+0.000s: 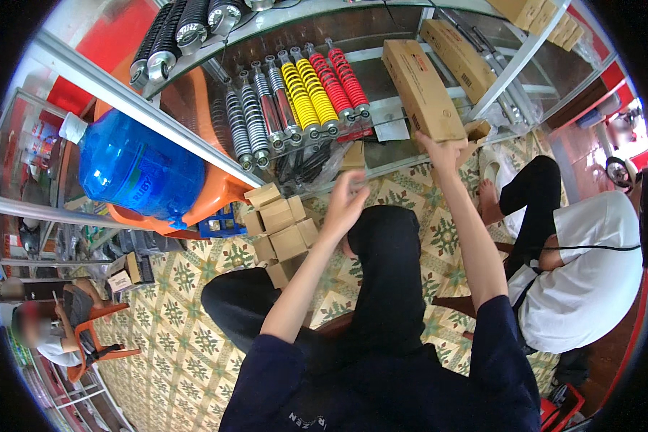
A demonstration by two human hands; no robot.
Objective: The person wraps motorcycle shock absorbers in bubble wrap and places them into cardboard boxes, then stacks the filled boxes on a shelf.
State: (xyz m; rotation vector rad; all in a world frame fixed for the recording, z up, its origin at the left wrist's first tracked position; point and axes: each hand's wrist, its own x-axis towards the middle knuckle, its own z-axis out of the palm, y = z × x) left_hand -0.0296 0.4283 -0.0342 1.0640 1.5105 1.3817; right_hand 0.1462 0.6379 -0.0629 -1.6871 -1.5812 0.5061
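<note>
My right hand point(441, 153) reaches forward to the near end of a long brown cardboard box point(423, 90) lying on the glass shelf, and its fingers grip the lower edge. My left hand point(347, 205) hangs in the air before the shelf, slightly blurred, with loosely bent fingers apart and nothing in them. On the shelf beyond it stands a row of shock absorbers: grey ones point(250, 115), chrome and red ones point(277, 101), yellow ones point(307, 93) and red ones point(338, 79).
A second long box point(457, 61) lies farther right. Small open cartons point(284, 227) pile up on the tiled floor point(173, 317). A blue water bottle point(140, 165) rests on an orange chair point(227, 189) at left. One person point(587, 266) sits close at right, another point(57, 338) far left.
</note>
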